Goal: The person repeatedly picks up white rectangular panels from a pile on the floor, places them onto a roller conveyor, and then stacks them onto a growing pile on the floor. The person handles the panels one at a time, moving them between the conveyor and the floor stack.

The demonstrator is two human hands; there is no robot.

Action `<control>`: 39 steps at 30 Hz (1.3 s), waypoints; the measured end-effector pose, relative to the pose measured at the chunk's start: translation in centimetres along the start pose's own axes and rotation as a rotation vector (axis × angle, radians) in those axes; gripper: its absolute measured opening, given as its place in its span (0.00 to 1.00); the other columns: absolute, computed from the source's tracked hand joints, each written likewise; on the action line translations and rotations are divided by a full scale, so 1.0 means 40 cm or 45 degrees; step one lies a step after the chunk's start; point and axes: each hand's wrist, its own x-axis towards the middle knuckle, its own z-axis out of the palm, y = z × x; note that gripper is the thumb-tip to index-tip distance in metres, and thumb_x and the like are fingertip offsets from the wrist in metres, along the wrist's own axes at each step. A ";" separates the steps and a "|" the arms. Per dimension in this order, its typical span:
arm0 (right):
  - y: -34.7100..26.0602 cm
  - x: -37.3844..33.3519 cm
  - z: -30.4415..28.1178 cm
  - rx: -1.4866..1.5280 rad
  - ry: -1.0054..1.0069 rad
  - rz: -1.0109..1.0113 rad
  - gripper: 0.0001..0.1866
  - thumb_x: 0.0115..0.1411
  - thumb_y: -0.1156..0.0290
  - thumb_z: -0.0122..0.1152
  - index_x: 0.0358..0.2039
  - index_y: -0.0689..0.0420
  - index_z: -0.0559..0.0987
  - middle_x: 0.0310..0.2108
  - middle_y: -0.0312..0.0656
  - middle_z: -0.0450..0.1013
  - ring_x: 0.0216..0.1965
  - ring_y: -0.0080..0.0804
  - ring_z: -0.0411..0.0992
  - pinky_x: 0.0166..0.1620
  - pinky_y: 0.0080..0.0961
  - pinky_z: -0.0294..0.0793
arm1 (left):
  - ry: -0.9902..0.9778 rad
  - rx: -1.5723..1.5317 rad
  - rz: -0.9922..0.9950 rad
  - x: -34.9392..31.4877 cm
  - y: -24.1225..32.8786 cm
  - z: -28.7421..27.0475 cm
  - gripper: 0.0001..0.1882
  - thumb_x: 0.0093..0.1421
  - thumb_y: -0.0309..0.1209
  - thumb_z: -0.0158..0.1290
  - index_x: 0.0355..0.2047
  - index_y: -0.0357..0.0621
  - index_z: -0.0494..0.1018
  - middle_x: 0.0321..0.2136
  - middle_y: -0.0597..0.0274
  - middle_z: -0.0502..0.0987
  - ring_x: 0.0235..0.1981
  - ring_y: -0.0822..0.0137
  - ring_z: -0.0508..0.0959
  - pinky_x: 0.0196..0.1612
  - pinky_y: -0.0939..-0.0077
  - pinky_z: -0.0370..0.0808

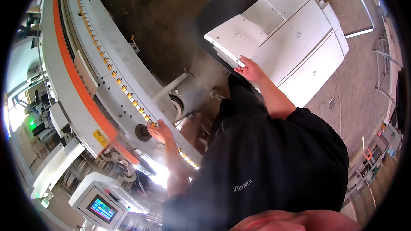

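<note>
My right hand (250,69) is closed around the near corner of a white panel (236,36), with the thumb along its edge. That panel lies tilted across a stack of other white panels (295,34). On the left, my left hand (161,131) rests at a row of small yellow rollers (124,89) along the rail of a long machine. Its fingers are stretched out beside a round black knob (142,132), and I see nothing held in them.
The machine has an orange guard strip (70,60) and a light panel piece (85,73) standing along its track. A control box with a lit screen (102,208) is at the lower left. A grey tube (170,87) juts between machine and stack. Brown floor (158,17) lies beyond.
</note>
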 end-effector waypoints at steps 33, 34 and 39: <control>0.354 -0.327 0.269 -2.201 -0.584 0.314 0.16 0.63 0.58 0.67 0.36 0.61 0.84 0.27 0.33 0.77 0.30 0.20 0.73 0.36 0.22 0.73 | -0.580 -2.837 -0.869 -0.475 -0.545 -0.099 0.20 0.60 0.37 0.60 0.51 0.47 0.72 0.43 0.60 0.79 0.40 0.61 0.79 0.27 0.69 0.74; 0.354 -0.313 0.248 -2.273 -0.631 0.285 0.16 0.63 0.58 0.67 0.36 0.61 0.84 0.27 0.34 0.77 0.30 0.20 0.74 0.36 0.22 0.73 | -0.514 -2.855 -0.906 -0.483 -0.568 -0.087 0.19 0.60 0.37 0.60 0.50 0.48 0.72 0.43 0.62 0.79 0.40 0.61 0.79 0.27 0.69 0.74; 0.348 -0.274 0.223 -2.412 -0.711 0.348 0.16 0.62 0.58 0.68 0.36 0.60 0.84 0.28 0.33 0.78 0.30 0.20 0.74 0.36 0.22 0.73 | -0.187 -2.937 -1.148 -0.511 -0.667 -0.032 0.14 0.60 0.37 0.61 0.45 0.51 0.74 0.39 0.67 0.79 0.39 0.63 0.78 0.26 0.66 0.73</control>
